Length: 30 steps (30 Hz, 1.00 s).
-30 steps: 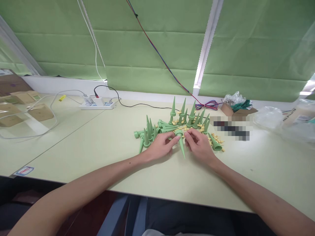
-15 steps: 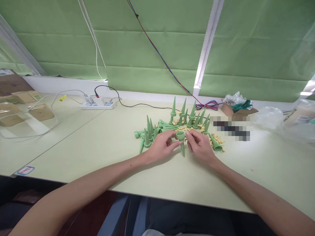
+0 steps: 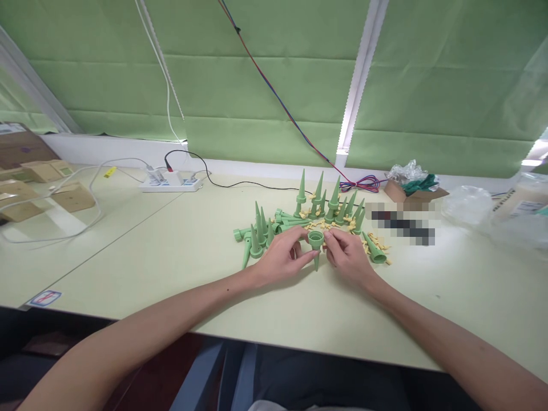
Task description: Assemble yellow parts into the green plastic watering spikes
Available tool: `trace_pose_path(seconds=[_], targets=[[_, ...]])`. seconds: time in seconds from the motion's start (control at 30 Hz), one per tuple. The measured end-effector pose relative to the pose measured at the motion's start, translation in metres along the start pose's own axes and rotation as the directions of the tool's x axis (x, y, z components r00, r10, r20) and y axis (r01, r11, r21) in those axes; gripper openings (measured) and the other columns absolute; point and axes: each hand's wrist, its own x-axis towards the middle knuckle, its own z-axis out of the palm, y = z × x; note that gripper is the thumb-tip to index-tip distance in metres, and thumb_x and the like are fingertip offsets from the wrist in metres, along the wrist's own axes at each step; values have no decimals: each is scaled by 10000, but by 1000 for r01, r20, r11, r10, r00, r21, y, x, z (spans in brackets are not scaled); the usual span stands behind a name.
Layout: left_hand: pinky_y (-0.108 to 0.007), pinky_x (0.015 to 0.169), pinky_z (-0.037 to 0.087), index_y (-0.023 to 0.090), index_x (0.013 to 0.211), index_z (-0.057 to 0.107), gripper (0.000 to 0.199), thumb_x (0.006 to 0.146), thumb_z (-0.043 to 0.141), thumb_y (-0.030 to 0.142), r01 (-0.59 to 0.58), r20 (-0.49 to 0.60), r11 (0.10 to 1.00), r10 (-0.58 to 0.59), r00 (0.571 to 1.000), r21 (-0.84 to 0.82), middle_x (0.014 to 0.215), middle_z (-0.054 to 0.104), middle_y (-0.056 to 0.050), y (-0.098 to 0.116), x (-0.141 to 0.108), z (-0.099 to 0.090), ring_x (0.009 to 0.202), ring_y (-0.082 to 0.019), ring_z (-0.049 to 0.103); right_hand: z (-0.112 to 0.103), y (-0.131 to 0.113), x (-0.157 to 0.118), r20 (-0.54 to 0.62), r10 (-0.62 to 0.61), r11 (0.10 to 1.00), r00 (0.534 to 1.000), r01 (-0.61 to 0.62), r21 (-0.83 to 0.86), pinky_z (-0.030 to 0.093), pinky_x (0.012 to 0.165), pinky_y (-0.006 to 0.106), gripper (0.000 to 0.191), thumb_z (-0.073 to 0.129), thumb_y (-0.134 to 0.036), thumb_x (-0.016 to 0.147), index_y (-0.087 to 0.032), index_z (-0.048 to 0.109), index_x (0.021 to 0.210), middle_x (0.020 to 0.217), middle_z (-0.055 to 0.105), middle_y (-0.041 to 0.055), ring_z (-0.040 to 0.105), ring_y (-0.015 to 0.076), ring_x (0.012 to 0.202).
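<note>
Between thumb and fingers, my left hand (image 3: 286,254) holds a green plastic spike (image 3: 315,238), its round threaded opening up and its tip down. My right hand (image 3: 347,254) is closed in a pinch at the right side of the spike's collar; what its fingertips hold is too small to make out. Behind my hands stand several green spikes (image 3: 333,206) on the table, others lying at the left. Small yellow pieces (image 3: 379,241) are scattered among them, around a green spike (image 3: 375,251) lying beyond my right hand.
A power strip (image 3: 170,184) with cables is at the back left, near cardboard pieces (image 3: 73,196). At the back right are an open cardboard box (image 3: 417,198), clear plastic bags (image 3: 467,204) and a coiled red-blue cable (image 3: 363,183). A blurred-out patch (image 3: 402,224) lies nearer.
The held spike has tilted, so its opening faces me more and its tip has shifted slightly left and up. Both hands have stayed nearly in place.
</note>
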Motion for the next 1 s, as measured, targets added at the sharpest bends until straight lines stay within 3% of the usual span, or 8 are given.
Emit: trace_pose_path(seconds=[0.23,0.4,0.63,0.77,1.0], targets=[[-216,542,458,187,1071,526,218,926,601,332,-115,3,993,115,993,35,968,573,-33,-2,-3,1,575,-66,546,0,1,-1,52,3,1000,999,-4,24,278,448,257,441,426,-419,1004,-220,361,616,490,379,-47,338,101,439],[-229,576,467,188,1144,542,258,931,589,327,-54,16,997,53,998,57,1000,626,-49,-1,-4,1,577,-74,555,1,0,0,33,9,1000,999,-9,11,281,452,255,451,431,-440,1001,-219,356,615,505,378,-43,337,105,461],[-240,571,457,177,1237,538,321,936,554,286,53,17,998,-54,998,40,673,606,30,3,-2,0,515,-101,532,3,1,-1,38,28,999,999,-29,28,292,459,261,442,411,-482,1011,-218,409,657,519,355,-47,340,111,468],[-245,565,455,172,1239,526,325,933,553,279,92,-6,995,-92,996,28,606,563,54,3,-1,-1,510,-109,523,3,0,-1,50,19,1000,999,-20,18,307,469,261,442,392,-476,1019,-215,422,664,540,401,-33,370,116,486],[-238,576,479,190,1204,511,311,926,585,307,47,-63,999,-46,997,21,914,641,-32,0,-1,1,559,-85,547,2,-3,-2,-35,1,999,999,-3,-43,318,469,261,453,402,-478,1016,-206,446,656,555,438,-23,384,110,480]])
